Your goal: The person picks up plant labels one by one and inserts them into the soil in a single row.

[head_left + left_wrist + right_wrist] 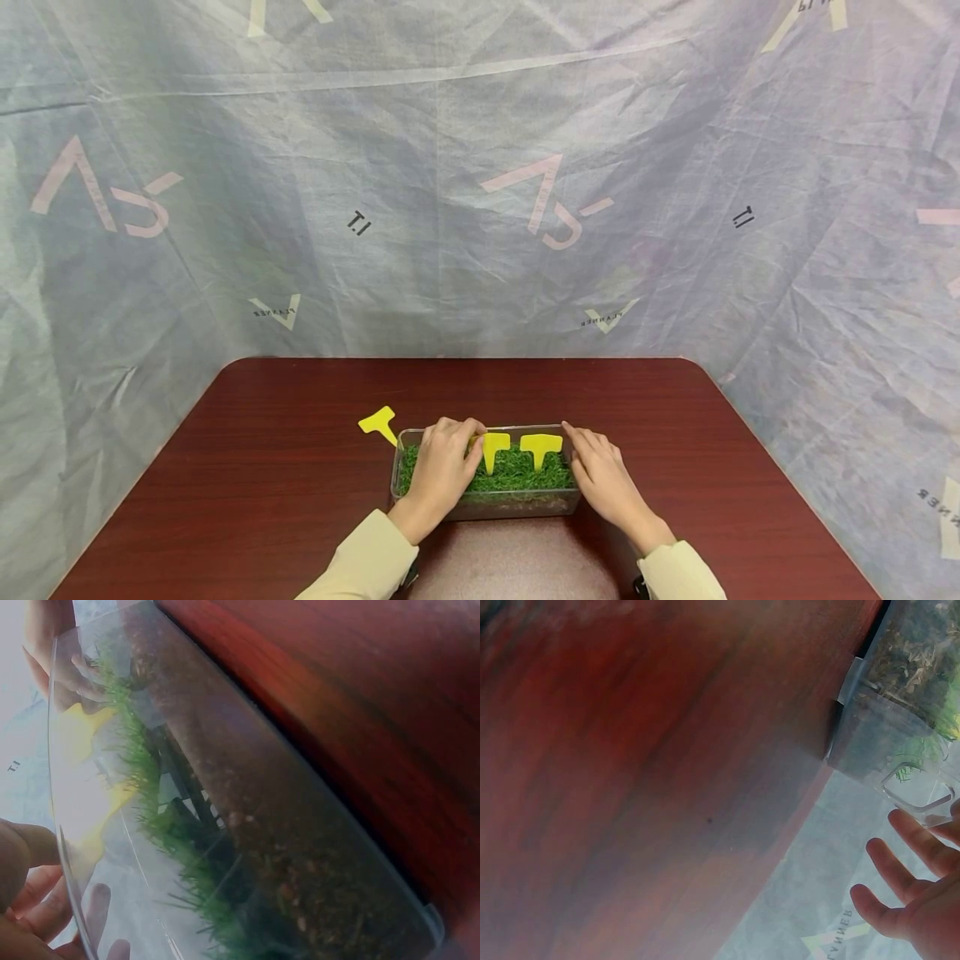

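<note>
A long clear plastic box (517, 505) holds green artificial grass (517, 482) over brown, soil-like filling (300, 892). Two yellow T-shaped plant labels stand in the grass: a middle one (495, 442) and a right one (540, 446). My left hand (442, 471) reaches over the box and pinches the left end of the middle label's head. At the box's right end, my right hand (606, 475) rests against the rim with its fingers extended. The right wrist view shows these spread fingers (891, 864) beside the box's clear end wall (862, 754).
Another yellow T-shaped label (380, 423) lies at the box's back left corner, its stem toward the box. The dark red table (262, 467) extends around the box. Grey printed cloth (435, 250) hangs behind and at both sides.
</note>
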A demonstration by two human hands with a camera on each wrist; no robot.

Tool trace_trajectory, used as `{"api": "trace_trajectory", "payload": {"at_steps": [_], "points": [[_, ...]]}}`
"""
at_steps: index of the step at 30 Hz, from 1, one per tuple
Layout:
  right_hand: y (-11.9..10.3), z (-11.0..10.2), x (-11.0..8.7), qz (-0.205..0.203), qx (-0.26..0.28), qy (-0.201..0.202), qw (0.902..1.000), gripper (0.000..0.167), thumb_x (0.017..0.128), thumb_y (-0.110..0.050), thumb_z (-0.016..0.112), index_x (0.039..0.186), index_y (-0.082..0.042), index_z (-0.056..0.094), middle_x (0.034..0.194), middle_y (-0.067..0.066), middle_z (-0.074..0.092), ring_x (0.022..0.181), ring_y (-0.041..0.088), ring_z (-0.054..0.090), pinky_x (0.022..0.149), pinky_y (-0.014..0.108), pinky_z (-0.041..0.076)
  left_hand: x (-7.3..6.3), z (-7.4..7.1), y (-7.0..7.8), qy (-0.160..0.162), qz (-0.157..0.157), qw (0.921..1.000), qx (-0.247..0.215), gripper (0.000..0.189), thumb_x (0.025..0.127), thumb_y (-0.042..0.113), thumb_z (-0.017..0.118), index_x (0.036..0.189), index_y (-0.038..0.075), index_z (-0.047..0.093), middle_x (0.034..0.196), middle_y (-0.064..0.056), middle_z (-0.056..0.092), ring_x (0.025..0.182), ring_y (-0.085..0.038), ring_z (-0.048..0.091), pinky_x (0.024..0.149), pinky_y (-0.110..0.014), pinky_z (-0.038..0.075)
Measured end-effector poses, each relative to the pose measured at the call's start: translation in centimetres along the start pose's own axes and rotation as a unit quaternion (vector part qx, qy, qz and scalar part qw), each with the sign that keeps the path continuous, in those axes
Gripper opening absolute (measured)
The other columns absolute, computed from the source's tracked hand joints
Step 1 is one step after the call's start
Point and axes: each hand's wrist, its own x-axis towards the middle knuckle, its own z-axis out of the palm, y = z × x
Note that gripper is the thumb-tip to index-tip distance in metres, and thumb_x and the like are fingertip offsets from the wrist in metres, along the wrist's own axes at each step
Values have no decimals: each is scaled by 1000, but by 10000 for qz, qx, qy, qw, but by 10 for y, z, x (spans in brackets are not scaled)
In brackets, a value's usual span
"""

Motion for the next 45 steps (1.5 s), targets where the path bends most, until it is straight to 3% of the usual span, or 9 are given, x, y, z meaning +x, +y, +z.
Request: {"api": "trace_trajectory", "payload": {"at_steps": [20,45], "points": [[0,0,-1,23,20,-27,10000,47,90,-6,47,137,-8,42,123,11,55,114,29,48,93,56,34,5,4,0,-337,-12,9994,62,8,85,17,64,92,20,67,79,6,69,81,-14,56,81,-39,44],[0,-1,0,13,38,-55,10000,47,90,-6,47,137,-7,42,123,12,55,113,30,48,92,55,34,5,2,-1,-452,-38,9990,-10,11,85,18,64,96,19,66,84,5,69,83,-16,56,81,-39,44]]}}
